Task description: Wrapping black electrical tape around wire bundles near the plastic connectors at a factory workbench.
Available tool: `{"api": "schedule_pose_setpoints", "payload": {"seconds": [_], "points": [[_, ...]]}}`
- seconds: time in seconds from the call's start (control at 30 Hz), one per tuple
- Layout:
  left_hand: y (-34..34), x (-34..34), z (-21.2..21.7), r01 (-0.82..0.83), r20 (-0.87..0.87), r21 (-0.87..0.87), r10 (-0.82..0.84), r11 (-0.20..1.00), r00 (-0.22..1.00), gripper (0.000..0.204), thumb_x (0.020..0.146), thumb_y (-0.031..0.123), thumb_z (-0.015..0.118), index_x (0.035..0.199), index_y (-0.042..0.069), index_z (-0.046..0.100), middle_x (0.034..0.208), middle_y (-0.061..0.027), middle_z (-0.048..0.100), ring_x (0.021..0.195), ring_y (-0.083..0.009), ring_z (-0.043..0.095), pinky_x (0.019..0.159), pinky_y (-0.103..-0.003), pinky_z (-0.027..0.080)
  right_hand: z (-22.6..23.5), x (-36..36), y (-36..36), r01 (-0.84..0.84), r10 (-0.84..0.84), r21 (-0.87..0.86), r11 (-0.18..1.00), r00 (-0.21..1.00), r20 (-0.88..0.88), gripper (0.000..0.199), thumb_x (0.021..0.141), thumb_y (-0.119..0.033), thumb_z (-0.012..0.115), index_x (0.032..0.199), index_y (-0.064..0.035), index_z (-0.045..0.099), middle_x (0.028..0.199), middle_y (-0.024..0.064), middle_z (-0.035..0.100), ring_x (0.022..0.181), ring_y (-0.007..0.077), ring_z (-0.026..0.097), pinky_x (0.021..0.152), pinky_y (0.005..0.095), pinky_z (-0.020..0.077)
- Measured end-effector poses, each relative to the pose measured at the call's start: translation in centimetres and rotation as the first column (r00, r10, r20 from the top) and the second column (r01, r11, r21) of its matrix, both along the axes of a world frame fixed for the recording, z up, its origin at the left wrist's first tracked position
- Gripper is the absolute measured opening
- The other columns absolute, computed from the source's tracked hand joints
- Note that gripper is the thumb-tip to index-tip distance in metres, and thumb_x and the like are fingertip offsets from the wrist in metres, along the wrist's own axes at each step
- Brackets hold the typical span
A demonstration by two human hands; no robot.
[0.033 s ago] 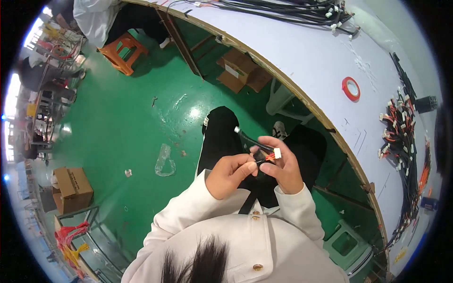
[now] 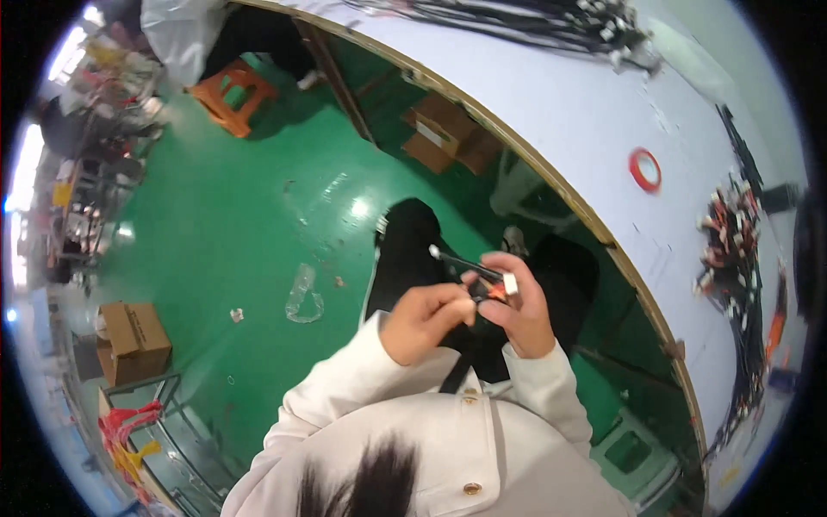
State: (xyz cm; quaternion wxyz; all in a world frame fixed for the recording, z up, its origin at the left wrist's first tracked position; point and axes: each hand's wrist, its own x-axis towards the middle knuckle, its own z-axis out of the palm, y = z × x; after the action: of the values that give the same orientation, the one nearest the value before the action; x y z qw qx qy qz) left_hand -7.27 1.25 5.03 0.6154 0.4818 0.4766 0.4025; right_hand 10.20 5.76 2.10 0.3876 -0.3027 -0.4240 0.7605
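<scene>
Above my lap I hold a short wire harness (image 2: 472, 266) with black sleeving and orange-red wires. A white plug (image 2: 510, 283) on it sits at the fingertips of my right hand (image 2: 527, 323), whose thumb and fingers are closed round the wires. Beside it, my left hand (image 2: 422, 323) pinches the harness where the dark strands come together. The black sleeved branch sticks out up and to the left, ending in a small white connector (image 2: 434, 252). Motion blur and my fingers hide the exact join between the hands.
A white worktable (image 2: 568, 112) curves along the right, carrying bundled black cables (image 2: 551, 17), red tape (image 2: 644, 170) and a pile of harnesses (image 2: 728, 233). Cardboard boxes (image 2: 138, 343), an orange stool (image 2: 233, 96) and a plastic scrap (image 2: 303, 295) are on the green floor.
The whole view has shifted slightly and blurred. The harness's free black branch tilts a little lower. Both hands keep their grip in nearly the same place.
</scene>
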Motion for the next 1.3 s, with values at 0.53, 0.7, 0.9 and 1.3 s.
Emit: {"api": "schedule_pose_setpoints", "payload": {"seconds": [0.53, 0.7, 0.9, 1.3], "points": [[-0.2, 2.0, -2.1, -0.012, -0.520, 0.692, 0.511, 0.721, 0.685, 0.007, 0.079, 0.015, 0.064, 0.080, 0.009, 0.060, 0.061, -0.0076, 0.059, 0.057, -0.0260, 0.061, 0.045, -0.036, 0.045, 2.0, -0.7, -3.6, 0.220, -0.214, -0.193, 0.956, 0.975, 0.052, 0.027, 0.083, -0.025, 0.056, 0.095, -0.0017, 0.052, 0.071, 0.0023, 0.051, 0.062, 0.0122, 0.052, 0.058, 0.0293, 0.0451], [-0.2, 2.3, -2.4, 0.063, -0.579, 0.685, 0.490, 0.726, 0.652, 0.011, 0.077, 0.015, 0.062, 0.086, 0.010, 0.060, 0.061, -0.0059, 0.059, 0.057, -0.0261, 0.061, 0.045, -0.036, 0.045, 2.1, 0.3, -3.2, 0.088, -0.167, -0.377, 0.922, 0.969, -0.181, 0.028, 0.088, -0.029, 0.051, 0.094, -0.0016, 0.052, 0.072, 0.0059, 0.053, 0.060, 0.0147, 0.051, 0.057, 0.0302, 0.0445], [-1.0, 2.5, -2.7, 0.094, -0.652, 0.534, 0.339, 0.840, 0.678, 0.011, 0.083, 0.020, 0.058, 0.085, 0.010, 0.061, 0.062, -0.0108, 0.058, 0.058, -0.0298, 0.060, 0.048, -0.039, 0.044, 3.6, 1.5, -4.1, -0.039, 0.088, 0.140, 0.989, 0.927, -0.364, 0.048, 0.093, -0.043, 0.044, 0.097, 0.0021, 0.060, 0.083, 0.0129, 0.060, 0.074, 0.0249, 0.055, 0.073, 0.0425, 0.0457], [-0.6, 1.5, -3.1, 0.162, 0.343, -0.076, -0.126, 0.984, 0.931, 0.035, 0.093, 0.032, 0.048, 0.067, 0.008, 0.054, 0.053, 0.0055, 0.036, 0.049, -0.0050, 0.031, 0.047, -0.023, 0.023, 1.1, 0.2, -2.3, 0.032, -0.034, 0.104, 0.994, 0.999, 0.009, 0.087, 0.068, -0.023, 0.073, 0.137, 0.0060, 0.029, 0.106, 0.0128, 0.057, 0.087, 0.0193, 0.057, 0.085, 0.0316, 0.0449]]}}
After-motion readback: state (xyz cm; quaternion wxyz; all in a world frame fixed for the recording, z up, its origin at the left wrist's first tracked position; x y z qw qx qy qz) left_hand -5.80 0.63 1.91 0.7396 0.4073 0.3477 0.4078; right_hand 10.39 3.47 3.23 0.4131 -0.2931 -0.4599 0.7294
